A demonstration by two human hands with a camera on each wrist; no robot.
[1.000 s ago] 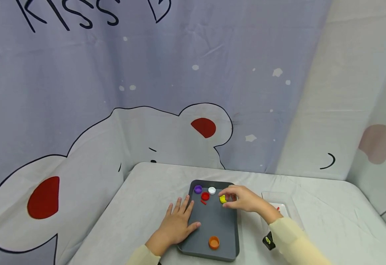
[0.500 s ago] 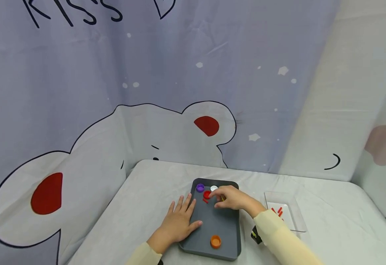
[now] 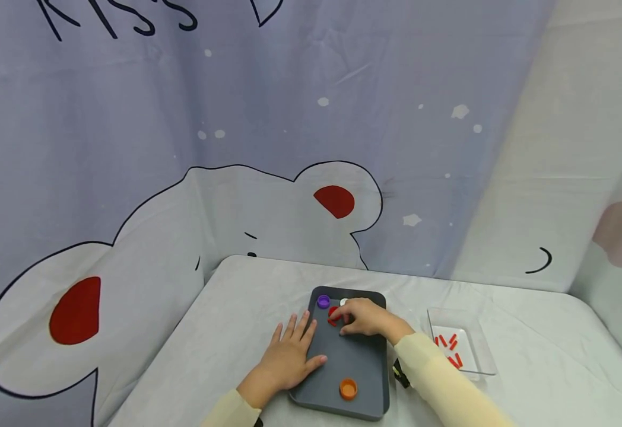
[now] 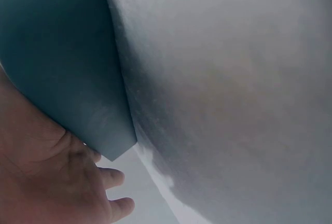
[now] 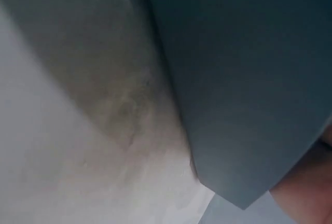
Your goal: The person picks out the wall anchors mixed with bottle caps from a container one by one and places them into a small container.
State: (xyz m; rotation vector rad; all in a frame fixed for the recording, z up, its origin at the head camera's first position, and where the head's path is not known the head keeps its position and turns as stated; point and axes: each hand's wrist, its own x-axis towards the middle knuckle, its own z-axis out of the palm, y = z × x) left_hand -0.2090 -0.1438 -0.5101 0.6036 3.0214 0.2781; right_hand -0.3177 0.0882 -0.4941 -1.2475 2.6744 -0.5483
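Note:
My left hand [image 3: 284, 362] lies with its fingers spread along the left rim of a dark grey tray [image 3: 338, 370]. My right hand [image 3: 367, 317] reaches over the tray's far part. Its index fingertip is right at a red round cap [image 3: 333, 311] and a short red stick [image 3: 332, 323], with the thumb held apart below. Beyond the fingers sit a purple cap [image 3: 323, 302] and a partly covered white cap [image 3: 343, 302]. An orange cap [image 3: 348, 389] stands near the tray's front. In the left wrist view, the left hand [image 4: 57, 177] shows beside the tray's underside [image 4: 67, 73].
A clear plastic box [image 3: 479, 344] with several red sticks [image 3: 453, 341] stands on the white cloth right of the tray. The cloth-covered table [image 3: 546, 356] backs onto a printed curtain [image 3: 268, 107].
My right hand has moved left from the yellow cap toward the red cap and stick, and now covers the yellow cap. My left hand has stayed on the tray's edge.

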